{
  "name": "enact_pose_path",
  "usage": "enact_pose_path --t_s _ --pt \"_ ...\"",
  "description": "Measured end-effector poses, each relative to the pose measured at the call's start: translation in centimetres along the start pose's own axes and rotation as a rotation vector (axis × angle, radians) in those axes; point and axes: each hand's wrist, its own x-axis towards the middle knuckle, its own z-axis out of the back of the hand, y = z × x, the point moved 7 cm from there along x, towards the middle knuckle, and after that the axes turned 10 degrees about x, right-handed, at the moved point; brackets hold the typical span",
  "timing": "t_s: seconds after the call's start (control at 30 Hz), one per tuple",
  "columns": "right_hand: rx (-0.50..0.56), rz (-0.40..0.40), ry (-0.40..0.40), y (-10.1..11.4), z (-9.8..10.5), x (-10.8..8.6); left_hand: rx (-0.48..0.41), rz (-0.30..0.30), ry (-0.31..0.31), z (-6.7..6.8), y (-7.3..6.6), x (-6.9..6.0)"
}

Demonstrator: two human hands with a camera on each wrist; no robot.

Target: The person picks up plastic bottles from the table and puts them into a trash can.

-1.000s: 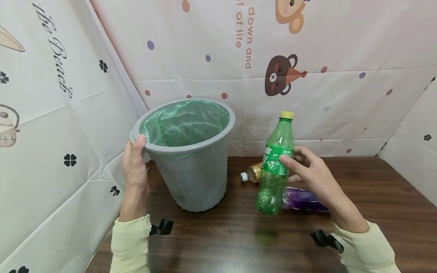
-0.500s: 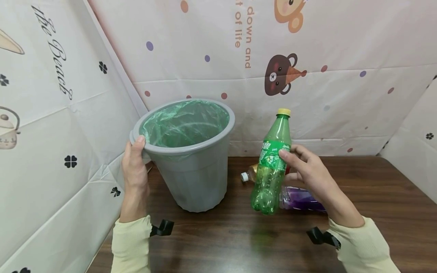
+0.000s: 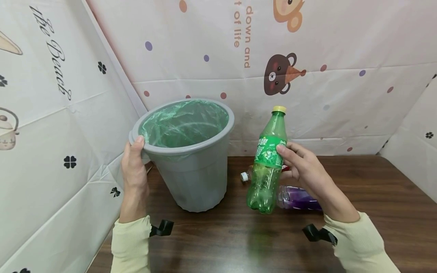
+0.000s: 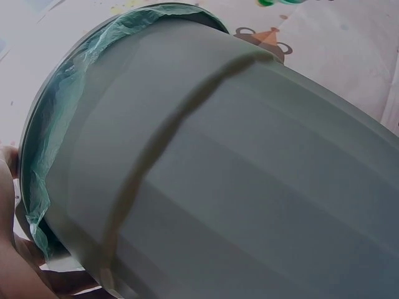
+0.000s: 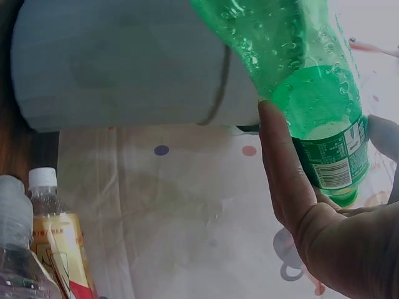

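Note:
A green Sprite bottle (image 3: 268,163) with a yellow cap hangs slightly tilted above the table, its cap end up. My right hand (image 3: 305,165) grips it around the label, thumb in front. In the right wrist view, the fingers and thumb lie on either side of the bottle (image 5: 312,75). On the left stands a grey trash bin (image 3: 194,178), lined with a thin green bag (image 3: 184,125). My left hand (image 3: 134,170) holds the bin's left rim, thumb over the edge. The left wrist view shows those fingers beside the rim of the bin (image 4: 206,168).
Behind the green bottle lies a bottle with a white cap (image 3: 244,176), mostly hidden in the head view; its yellow label (image 5: 59,243) shows in the right wrist view. A purple bottle (image 3: 300,198) lies on the brown table (image 3: 211,242). Printed cloth (image 3: 341,106) hangs behind.
My right hand has carried the green bottle a little left and slightly up, closer to the bin. The left hand and the bin have stayed in place.

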Motion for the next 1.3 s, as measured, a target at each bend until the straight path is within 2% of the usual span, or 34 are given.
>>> enact_pose_path --t_s 0.5,1.03,1.3 --pt "0.147 0.027 0.078 0.4 -1.2 0.8 -0.002 -0.013 0.004 0.0 0.0 0.0" --pt "0.187 -0.057 0.137 0.9 -3.8 2.2 -0.009 -0.005 0.004 0.0 0.0 0.1" --pt "0.207 -0.071 0.155 1.3 -4.9 3.0 -0.009 -0.015 0.012 -0.1 0.0 0.1"
